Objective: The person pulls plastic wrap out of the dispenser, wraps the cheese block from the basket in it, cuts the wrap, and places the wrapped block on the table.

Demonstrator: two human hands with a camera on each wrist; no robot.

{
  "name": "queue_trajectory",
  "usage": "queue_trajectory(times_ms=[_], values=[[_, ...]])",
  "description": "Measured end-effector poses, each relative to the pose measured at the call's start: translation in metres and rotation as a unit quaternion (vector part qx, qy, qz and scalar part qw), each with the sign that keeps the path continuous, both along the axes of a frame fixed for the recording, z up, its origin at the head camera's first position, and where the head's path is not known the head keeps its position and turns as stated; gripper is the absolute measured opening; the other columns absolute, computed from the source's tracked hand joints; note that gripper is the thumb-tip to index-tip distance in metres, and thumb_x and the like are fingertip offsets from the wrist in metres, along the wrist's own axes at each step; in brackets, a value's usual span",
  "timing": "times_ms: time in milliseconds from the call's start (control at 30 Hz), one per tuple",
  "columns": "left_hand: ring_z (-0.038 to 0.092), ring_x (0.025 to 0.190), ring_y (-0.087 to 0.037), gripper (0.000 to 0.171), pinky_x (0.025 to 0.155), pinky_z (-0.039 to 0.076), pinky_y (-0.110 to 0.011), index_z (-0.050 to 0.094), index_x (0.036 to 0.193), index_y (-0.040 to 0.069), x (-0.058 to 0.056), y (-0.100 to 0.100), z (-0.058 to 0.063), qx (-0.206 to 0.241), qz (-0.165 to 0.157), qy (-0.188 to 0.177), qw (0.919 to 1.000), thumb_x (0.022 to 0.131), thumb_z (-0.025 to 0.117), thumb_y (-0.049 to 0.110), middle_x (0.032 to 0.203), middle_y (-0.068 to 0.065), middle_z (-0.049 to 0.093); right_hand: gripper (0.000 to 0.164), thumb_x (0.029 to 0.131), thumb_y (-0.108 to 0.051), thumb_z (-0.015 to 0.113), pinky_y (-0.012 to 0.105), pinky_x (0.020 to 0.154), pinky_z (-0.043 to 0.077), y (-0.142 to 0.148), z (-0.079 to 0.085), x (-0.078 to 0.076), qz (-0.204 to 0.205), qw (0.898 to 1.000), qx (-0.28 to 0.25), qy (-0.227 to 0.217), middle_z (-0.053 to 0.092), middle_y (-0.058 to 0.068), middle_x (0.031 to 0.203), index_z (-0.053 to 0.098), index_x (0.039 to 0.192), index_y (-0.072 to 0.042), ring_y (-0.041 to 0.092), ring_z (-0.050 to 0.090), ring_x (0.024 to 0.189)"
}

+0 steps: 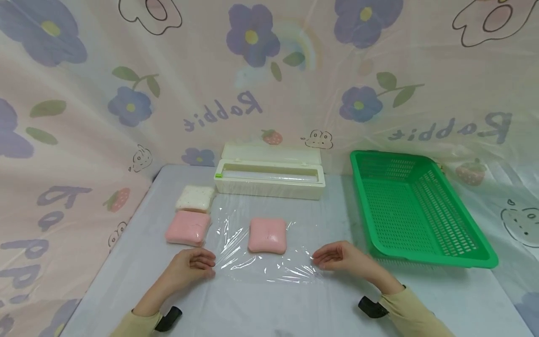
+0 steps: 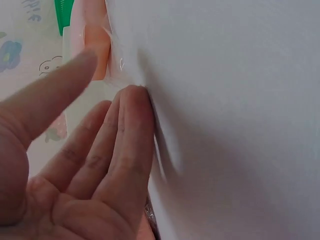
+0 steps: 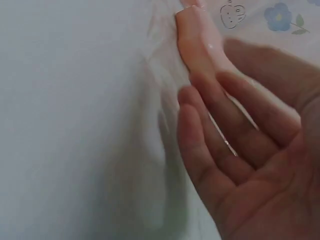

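Note:
A pink, pillow-shaped block (image 1: 267, 236), much like a soap bar, lies on a sheet of cling film (image 1: 290, 271) in the head view. The film stretches toward me from a cream cling film box (image 1: 269, 191) with its lid raised. My left hand (image 1: 187, 269) is at the film's left edge, its fingertips by the table and its thumb held apart in the left wrist view. Across from it, my right hand (image 1: 343, 258) is at the film's right edge, fingers loosely bent, palm facing inward. Neither hand grips anything.
Left of the film sit a second pink block (image 1: 188, 228) and, behind it, a cream-white block (image 1: 195, 198), both looking wrapped. A green plastic basket (image 1: 364, 220) stands at the right of the white table (image 1: 252, 309). A printed curtain (image 1: 294, 93) hangs behind.

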State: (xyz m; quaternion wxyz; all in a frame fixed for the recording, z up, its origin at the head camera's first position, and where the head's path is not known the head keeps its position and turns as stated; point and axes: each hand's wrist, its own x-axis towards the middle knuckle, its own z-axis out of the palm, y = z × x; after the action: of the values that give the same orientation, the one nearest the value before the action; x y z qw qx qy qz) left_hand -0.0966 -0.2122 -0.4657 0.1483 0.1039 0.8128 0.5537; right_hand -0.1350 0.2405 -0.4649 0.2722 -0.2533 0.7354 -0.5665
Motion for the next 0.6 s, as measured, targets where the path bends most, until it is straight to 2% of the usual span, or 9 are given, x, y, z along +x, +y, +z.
queue_trajectory(times_ms=[67, 167, 333, 467, 600], values=[[0.066, 0.086, -0.026, 0.042, 0.075, 0.056, -0.026, 0.061, 0.106, -0.011, -0.001, -0.001, 0.001, 0.007, -0.011, -0.010, 0.9999, 0.072, 0.082, 0.001, 0.097, -0.018, 0.066, 0.032, 0.085, -0.004, 0.071, 0.031, 0.079, 0.056, 0.002, -0.002, 0.004, 0.034, 0.999, -0.004, 0.029, 0.067, 0.022, 0.106, 0.063, 0.113, 0.010, 0.032, 0.066, 0.094], [0.064, 0.088, -0.031, 0.047, 0.076, 0.057, -0.030, 0.060, 0.106, -0.012, -0.001, -0.001, 0.003, 0.022, -0.024, -0.023, 0.9992, 0.066, 0.084, -0.004, 0.099, -0.020, 0.064, 0.032, 0.081, -0.005, 0.076, 0.033, 0.077, 0.056, 0.003, -0.006, 0.007, 0.061, 0.994, 0.000, 0.086, 0.068, 0.018, 0.104, 0.065, 0.110, 0.006, 0.030, 0.065, 0.091], [0.064, 0.086, -0.031, 0.048, 0.074, 0.057, -0.032, 0.061, 0.105, -0.011, -0.001, 0.000, 0.006, 0.018, -0.034, -0.023, 0.9990, 0.063, 0.084, -0.009, 0.098, -0.018, 0.064, 0.030, 0.077, -0.007, 0.080, 0.031, 0.068, 0.054, 0.002, -0.016, 0.008, 0.082, 0.975, 0.003, 0.204, 0.068, 0.010, 0.100, 0.069, 0.104, -0.003, 0.024, 0.061, 0.084], [0.065, 0.079, -0.026, 0.040, 0.070, 0.057, -0.028, 0.064, 0.100, -0.010, -0.001, 0.002, 0.007, -0.003, -0.033, -0.007, 0.9994, 0.064, 0.082, -0.010, 0.091, -0.015, 0.065, 0.023, 0.078, -0.014, 0.080, 0.026, 0.066, 0.052, 0.000, -0.017, 0.010, 0.079, 0.967, 0.026, 0.239, 0.065, 0.001, 0.100, 0.071, 0.100, -0.012, 0.017, 0.058, 0.081], [0.065, 0.073, -0.020, 0.031, 0.065, 0.057, -0.025, 0.066, 0.093, -0.007, -0.001, 0.003, 0.005, -0.036, -0.032, 0.013, 0.9988, 0.066, 0.081, -0.010, 0.084, -0.011, 0.064, 0.015, 0.079, -0.012, 0.079, 0.023, 0.067, 0.052, -0.003, -0.018, 0.011, 0.072, 0.959, 0.045, 0.271, 0.062, -0.002, 0.098, 0.072, 0.091, -0.016, 0.012, 0.058, 0.080]])
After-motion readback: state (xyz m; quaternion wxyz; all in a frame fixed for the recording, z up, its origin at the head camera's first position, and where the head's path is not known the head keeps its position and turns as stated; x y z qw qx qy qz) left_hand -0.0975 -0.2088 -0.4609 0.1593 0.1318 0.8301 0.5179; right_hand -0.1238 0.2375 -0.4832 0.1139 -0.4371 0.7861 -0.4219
